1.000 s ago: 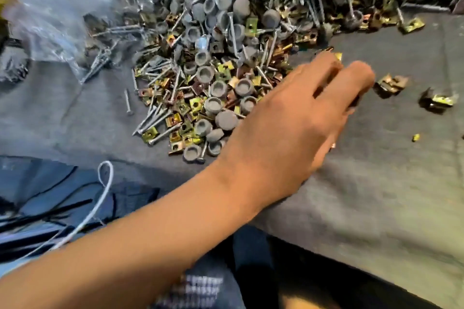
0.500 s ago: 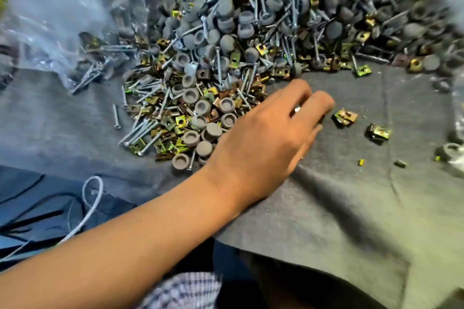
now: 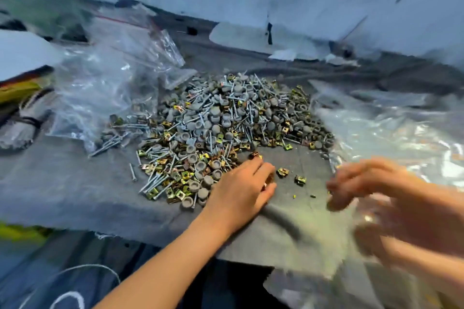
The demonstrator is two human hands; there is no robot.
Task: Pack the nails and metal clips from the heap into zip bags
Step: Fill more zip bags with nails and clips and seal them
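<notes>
The right hand (image 3: 361,183) has just come in beside a bag (image 3: 391,133), blurred, grip unreadable. The left hand (image 3: 241,190) stays curled at the heap (image 3: 226,128) edge, seemingly gathering clips (image 3: 282,172); bagging looks imminent

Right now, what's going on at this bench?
A person is sorting a heap of nails, grey caps and yellow metal clips on a grey cloth. The left hand rests at the heap's near edge, fingers curled over some clips. The right hand is blurred over clear plastic at the right; whether it holds anything is unclear. Two loose clips lie between the hands. A pile of zip bags sits left of the heap.
</notes>
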